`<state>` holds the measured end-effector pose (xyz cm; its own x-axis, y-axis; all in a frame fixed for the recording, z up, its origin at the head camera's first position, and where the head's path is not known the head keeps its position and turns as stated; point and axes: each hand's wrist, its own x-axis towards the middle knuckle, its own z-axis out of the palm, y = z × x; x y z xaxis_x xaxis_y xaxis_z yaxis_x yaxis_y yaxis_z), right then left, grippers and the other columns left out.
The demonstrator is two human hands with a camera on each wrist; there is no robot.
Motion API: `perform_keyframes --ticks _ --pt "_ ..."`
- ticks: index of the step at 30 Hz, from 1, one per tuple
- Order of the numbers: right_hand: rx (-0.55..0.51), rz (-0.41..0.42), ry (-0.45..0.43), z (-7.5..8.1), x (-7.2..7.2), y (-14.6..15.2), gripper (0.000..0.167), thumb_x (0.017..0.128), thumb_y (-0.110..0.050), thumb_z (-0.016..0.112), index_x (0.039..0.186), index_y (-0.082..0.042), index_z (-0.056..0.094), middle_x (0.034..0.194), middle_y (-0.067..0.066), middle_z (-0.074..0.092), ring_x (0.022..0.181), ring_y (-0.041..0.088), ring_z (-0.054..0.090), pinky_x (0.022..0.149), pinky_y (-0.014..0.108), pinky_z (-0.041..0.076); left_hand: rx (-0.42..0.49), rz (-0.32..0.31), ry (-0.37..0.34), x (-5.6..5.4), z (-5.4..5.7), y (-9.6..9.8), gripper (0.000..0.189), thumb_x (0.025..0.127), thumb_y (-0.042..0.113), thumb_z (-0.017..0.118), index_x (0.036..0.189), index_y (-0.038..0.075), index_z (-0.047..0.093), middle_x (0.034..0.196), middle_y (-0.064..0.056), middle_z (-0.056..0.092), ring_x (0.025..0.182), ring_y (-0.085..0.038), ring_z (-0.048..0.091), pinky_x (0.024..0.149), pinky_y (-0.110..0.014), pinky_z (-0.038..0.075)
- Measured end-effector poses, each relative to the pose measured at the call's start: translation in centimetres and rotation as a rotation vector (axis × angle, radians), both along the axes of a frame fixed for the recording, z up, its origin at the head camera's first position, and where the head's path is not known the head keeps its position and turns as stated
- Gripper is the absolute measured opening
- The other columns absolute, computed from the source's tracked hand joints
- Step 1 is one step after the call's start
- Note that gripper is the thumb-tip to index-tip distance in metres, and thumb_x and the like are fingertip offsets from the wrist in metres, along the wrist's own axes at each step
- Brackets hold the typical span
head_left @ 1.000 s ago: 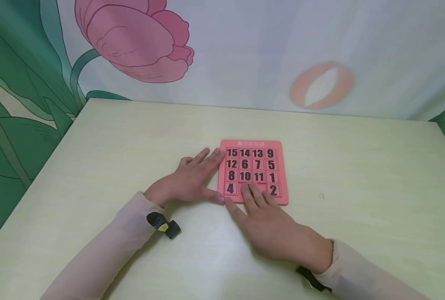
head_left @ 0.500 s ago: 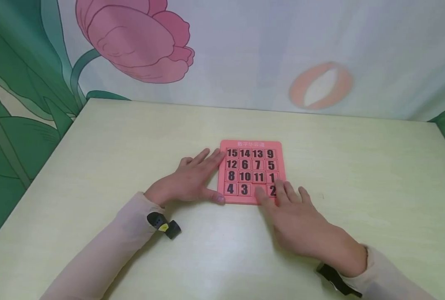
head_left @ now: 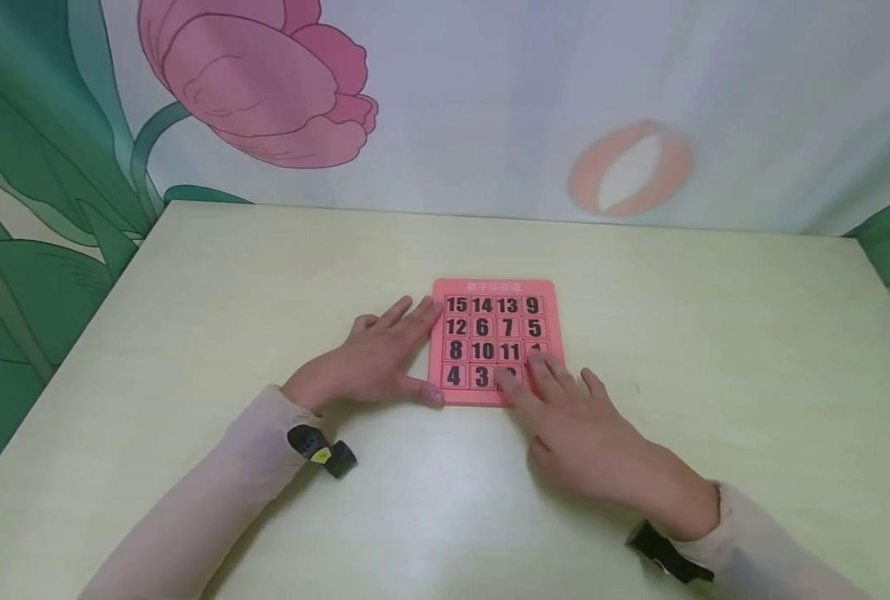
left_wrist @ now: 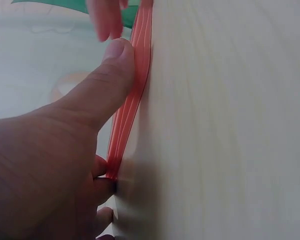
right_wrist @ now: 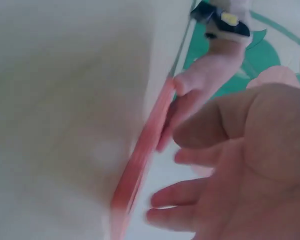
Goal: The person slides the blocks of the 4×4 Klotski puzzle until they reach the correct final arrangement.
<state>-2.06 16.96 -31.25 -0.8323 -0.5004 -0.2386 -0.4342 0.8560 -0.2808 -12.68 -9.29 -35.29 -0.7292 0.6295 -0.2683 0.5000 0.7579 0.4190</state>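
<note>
Tiles in pink frame

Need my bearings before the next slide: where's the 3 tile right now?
In the head view, the 3 tile sits in the bottom row of the pink puzzle, just right of the 4 tile and below the 10 tile.

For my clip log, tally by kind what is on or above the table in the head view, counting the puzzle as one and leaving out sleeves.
Puzzle: 1
Hands (left hand, right hand): 2
Wrist devices: 2
Total: 5
</note>
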Motion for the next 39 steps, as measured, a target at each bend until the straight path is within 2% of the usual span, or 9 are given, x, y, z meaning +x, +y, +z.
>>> perform_keyframes --ticks 5,10,13,18,22,28,32,36,39 --pt "-0.018 0.022 -0.011 -0.3 -1.2 0.8 0.067 0.097 -0.007 0.052 0.16 -0.008 0.028 0.163 0.024 0.019 0.15 0.043 0.014 0.11 0.07 0.021 -0.007 0.004 -0.007 0.1 0.2 -0.2 0.121 0.081 0.071 0.068 0.164 0.014 0.002 0.169 -0.004 -0.001 0.153 -0.031 -0.007 0.116 -0.057 0.013" --pt "0.011 0.089 -0.091 0.9 -0.5 1.0 0.065 0.098 -0.008 0.054 0.16 -0.015 0.034 0.161 0.027 0.023 0.149 0.045 0.018 0.109 0.071 0.023 -0.002 0.002 -0.01 0.2 0.3 -0.3 0.121 0.081 0.072 0.068 0.164 0.014 0.001 0.168 -0.004 -0.002 0.153 -0.031 -0.008 0.116 -0.057 0.012" --pt "0.013 0.088 -0.094 1.3 -0.4 1.1 0.063 0.099 -0.011 0.054 0.159 -0.017 0.036 0.161 0.027 0.024 0.149 0.044 0.019 0.108 0.07 0.025 0.001 0.002 -0.009 0.2 0.3 -0.4 0.121 0.081 0.072 0.068 0.164 0.014 0.001 0.168 -0.004 -0.002 0.153 -0.03 -0.008 0.116 -0.056 0.012" --pt "-0.027 0.025 -0.044 0.4 -2.8 1.0 0.064 0.103 -0.023 0.056 0.16 -0.013 0.03 0.163 0.024 0.019 0.15 0.042 0.013 0.109 0.07 0.022 0.001 0.007 -0.01 0.2 0.1 -0.5 0.12 0.081 0.072 0.068 0.164 0.014 0.001 0.168 -0.003 -0.002 0.153 -0.03 -0.007 0.116 -0.056 0.012" --pt "-0.019 0.001 -0.101 -0.2 -4.3 0.9 0.073 0.103 -0.035 0.058 0.162 -0.013 0.022 0.165 0.023 0.01 0.152 0.041 0.005 0.111 0.07 0.018 0.006 0.012 -0.014 0.3 0.0 -0.5 0.12 0.081 0.072 0.067 0.164 0.015 0.0 0.168 -0.002 -0.002 0.153 -0.029 -0.008 0.117 -0.055 0.011" --pt "0.07 0.046 -0.128 0.7 -3.3 0.9 0.074 0.1 -0.041 0.061 0.161 -0.014 0.028 0.162 0.028 0.017 0.149 0.047 0.012 0.108 0.071 0.024 0.007 0.006 -0.009 0.3 0.0 -0.1 0.119 0.081 0.073 0.066 0.164 0.016 0.0 0.168 -0.001 -0.003 0.153 -0.028 -0.009 0.117 -0.055 0.01" --pt "0.068 0.067 -0.106 1.5 -2.8 0.7 0.069 0.101 -0.041 0.06 0.159 -0.014 0.035 0.159 0.031 0.024 0.146 0.05 0.02 0.105 0.071 0.029 -0.013 0.001 0.001 0.2 0.0 0.1 0.119 0.082 0.074 0.065 0.164 0.016 0.0 0.168 -0.001 -0.004 0.153 -0.028 -0.009 0.117 -0.055 0.011" --pt "0.02 0.032 -0.069 0.8 -4.4 0.8 0.072 0.101 -0.043 0.059 0.16 -0.013 0.031 0.162 0.029 0.016 0.149 0.047 0.012 0.108 0.07 0.026 -0.017 -0.002 0.006 0.1 0.0 0.0 0.12 0.082 0.074 0.065 0.164 0.015 0.0 0.168 -0.003 -0.003 0.153 -0.03 -0.009 0.117 -0.056 0.011" --pt "-0.016 -0.003 -0.09 0.1 -6.2 0.9 0.076 0.101 -0.046 0.059 0.161 -0.013 0.027 0.165 0.025 0.009 0.152 0.041 0.005 0.111 0.068 0.021 -0.004 -0.003 -0.004 0.1 0.0 0.0 0.12 0.082 0.073 0.066 0.163 0.015 0.0 0.168 -0.003 -0.003 0.153 -0.03 -0.009 0.117 -0.056 0.01"
